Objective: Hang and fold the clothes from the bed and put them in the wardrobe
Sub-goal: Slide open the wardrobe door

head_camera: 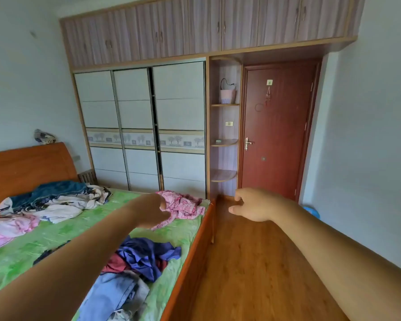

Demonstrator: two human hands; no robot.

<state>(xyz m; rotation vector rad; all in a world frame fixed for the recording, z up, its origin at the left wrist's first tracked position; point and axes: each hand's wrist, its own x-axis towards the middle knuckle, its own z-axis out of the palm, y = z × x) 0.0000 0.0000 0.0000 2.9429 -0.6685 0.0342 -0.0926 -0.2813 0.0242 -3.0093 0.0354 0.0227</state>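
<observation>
Hanging over the far corner of the bed [56,239], the left hand [152,210] has its fingers curled against a pink garment [185,205]; I cannot tell whether it grips the cloth. The right hand [252,205], loosely curled, holds nothing above the floor [252,274]. A blue heap [146,253] and a white heap [56,202] lie on the bed. The wardrobe [139,126] stands beyond.

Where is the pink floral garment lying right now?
In the head view, the pink floral garment lies crumpled at the far right corner of the bed, in front of the wardrobe, by the left hand.
</observation>
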